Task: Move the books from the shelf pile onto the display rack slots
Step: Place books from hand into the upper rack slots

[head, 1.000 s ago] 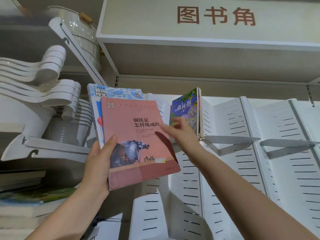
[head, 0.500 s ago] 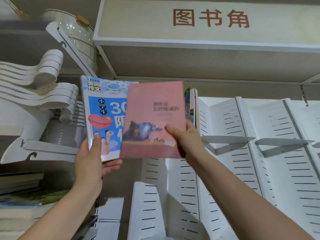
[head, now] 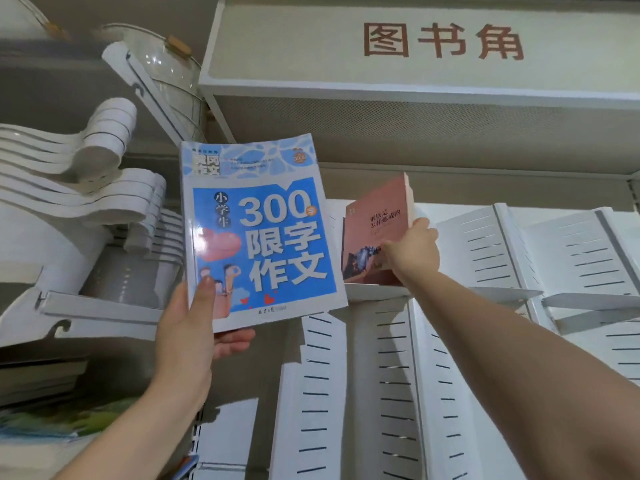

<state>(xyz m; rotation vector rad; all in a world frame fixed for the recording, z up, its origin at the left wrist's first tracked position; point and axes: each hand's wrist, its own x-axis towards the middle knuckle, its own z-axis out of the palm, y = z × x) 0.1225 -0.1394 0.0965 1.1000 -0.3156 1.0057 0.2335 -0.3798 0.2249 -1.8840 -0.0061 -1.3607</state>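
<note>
We hold a blue-and-white book [head: 259,233] up in our left hand [head: 188,327], thumb pressed on the cover's lower left, fingers curled under the bottom edge. Our right hand [head: 412,252] pinches a pink book [head: 375,233] at its lower right edge; it stands upright on the white rack [head: 485,247] ledge.

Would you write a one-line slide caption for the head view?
Right hand holds a pink book upright on the display rack; left hand holds a blue book.

The left hand [head: 187,327] holds a blue book [head: 259,237] upright by its lower left corner, thumb on the cover. The right hand [head: 412,251] grips a pink book [head: 374,223] standing on a ledge of the white display rack [head: 485,306].
</note>
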